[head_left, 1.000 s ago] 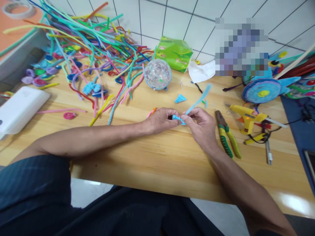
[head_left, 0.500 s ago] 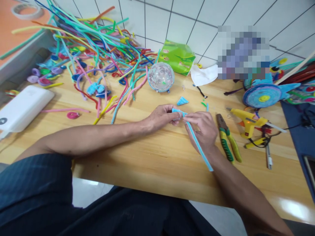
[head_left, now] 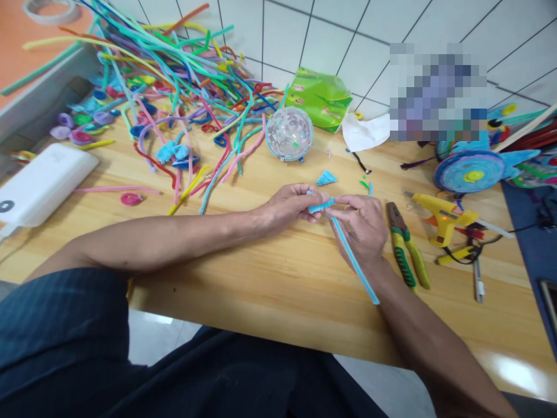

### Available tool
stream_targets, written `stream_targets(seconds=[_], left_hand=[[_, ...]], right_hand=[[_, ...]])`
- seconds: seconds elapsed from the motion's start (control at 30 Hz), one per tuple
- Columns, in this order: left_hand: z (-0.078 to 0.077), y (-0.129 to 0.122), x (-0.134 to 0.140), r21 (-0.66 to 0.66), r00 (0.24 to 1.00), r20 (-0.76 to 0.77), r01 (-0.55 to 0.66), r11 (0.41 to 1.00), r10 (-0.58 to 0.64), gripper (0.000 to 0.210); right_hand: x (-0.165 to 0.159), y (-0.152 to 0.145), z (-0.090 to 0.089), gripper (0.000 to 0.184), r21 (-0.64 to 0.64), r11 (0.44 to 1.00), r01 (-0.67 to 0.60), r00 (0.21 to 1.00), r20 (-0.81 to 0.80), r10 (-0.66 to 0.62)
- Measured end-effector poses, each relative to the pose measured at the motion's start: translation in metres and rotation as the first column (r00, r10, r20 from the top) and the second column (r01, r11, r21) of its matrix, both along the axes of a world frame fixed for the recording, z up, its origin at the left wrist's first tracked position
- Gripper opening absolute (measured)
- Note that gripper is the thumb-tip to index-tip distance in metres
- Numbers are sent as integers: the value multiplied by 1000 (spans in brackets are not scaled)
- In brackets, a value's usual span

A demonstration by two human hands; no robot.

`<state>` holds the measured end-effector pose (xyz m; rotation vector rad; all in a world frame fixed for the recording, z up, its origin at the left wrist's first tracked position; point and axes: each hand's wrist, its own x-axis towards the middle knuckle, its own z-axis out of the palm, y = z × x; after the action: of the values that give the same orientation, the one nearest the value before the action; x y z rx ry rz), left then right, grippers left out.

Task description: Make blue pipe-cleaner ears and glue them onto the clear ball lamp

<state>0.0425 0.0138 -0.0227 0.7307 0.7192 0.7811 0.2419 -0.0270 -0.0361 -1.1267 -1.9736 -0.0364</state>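
Observation:
Between thumb and fingers, my left hand (head_left: pixel 296 203) pinches a small ridged piece of folded blue pipe cleaner (head_left: pixel 321 206). My right hand (head_left: pixel 363 226) is closed at the right end of that piece, its fingertips on the blue pipe cleaner. A long straight tail (head_left: pixel 354 261) of the pipe cleaner slants down across the right palm toward the wrist. Just beyond my hands lies a blue ridged triangle (head_left: pixel 326 177) made of the same material. A short blue scrap (head_left: pixel 371 188) and green bits are near my right hand.
Pliers (head_left: pixel 404 247) and a yellow glue gun (head_left: pixel 444 215) lie to the right, beside a round blue craft piece (head_left: pixel 470 171). A clear dome (head_left: pixel 289 134) and a green packet (head_left: pixel 319 98) stand at the back. Loose pipe cleaners (head_left: pixel 195 75) and a white power bank (head_left: pixel 47 183) are left.
The ridged blue piece has turned in my fingers, showing more of its folded face. My right fingertips have shifted slightly along its end. The view has moved a little.

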Motion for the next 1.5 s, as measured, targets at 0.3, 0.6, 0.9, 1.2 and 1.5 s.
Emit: stream_targets(seconds=[0.3,0.6,0.9,1.2,1.5], left_hand=[[4,-2,0,46,998,-64,7,999,-4,21],[2,-4,-1,203,967,-252,78,976,-25,27],[2,-8,-6,467,928,-373,172,867,17,31],[1,-5,-6,308,920,-380,221,925,-93,17],[3,-8,-8,302,892,-427,295,906,-148,9]], right_hand=[[0,3,1,13,79,992,-94,994,-42,97],[1,-1,2,7,-113,993,-30,998,-66,23],[-5,1,6,6,-336,941,-49,956,-288,-53],[2,9,8,25,-547,800,-245,843,-528,-103],[2,11,9,28,-514,834,-202,845,-522,-117]])
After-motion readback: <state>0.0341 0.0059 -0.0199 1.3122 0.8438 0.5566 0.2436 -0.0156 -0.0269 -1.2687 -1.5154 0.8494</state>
